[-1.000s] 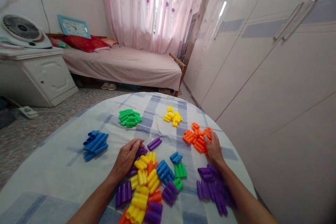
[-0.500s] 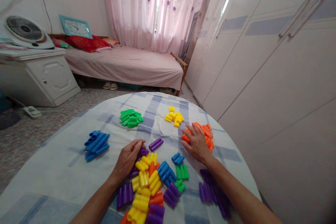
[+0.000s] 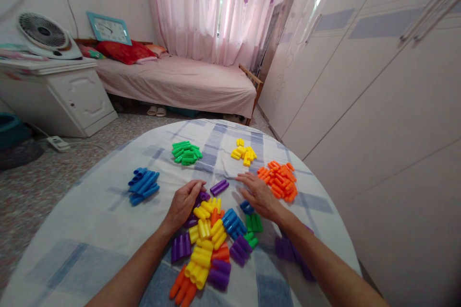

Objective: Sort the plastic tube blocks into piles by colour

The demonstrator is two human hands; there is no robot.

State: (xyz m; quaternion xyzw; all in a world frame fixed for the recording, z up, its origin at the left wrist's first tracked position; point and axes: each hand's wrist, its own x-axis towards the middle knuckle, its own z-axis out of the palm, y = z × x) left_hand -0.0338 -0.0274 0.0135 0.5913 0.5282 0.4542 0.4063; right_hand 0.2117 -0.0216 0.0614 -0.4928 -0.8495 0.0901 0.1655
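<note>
My left hand [image 3: 184, 201] rests on its side against the left of a mixed heap of ribbed plastic tube pieces. Its fingers are curled, and a purple piece [image 3: 203, 196] shows at the fingertips; what lies inside the palm is hidden. My right hand [image 3: 262, 197] hovers empty, fingers stretched out, over the cloth left of an orange pile [image 3: 283, 182] and just above a blue piece [image 3: 246, 207]. Between the hands the heap has yellow pieces [image 3: 204, 229], a blue cluster [image 3: 234, 224] and green pieces [image 3: 254, 222]. A lone purple piece [image 3: 219, 187] lies beyond it.
Sorted by colour, a blue pile [image 3: 144, 186], a green pile [image 3: 187, 153] and a yellow pile [image 3: 244, 152] lie farther out on the checked tablecloth [image 3: 90, 220]. More purple pieces [image 3: 284, 248] lie partly under my right forearm. A wardrobe [image 3: 389, 144] stands close on the right.
My right hand has come off the orange pile and moved left toward the mixed heap. The left hand stays at the heap. The camera view has shifted slightly.
</note>
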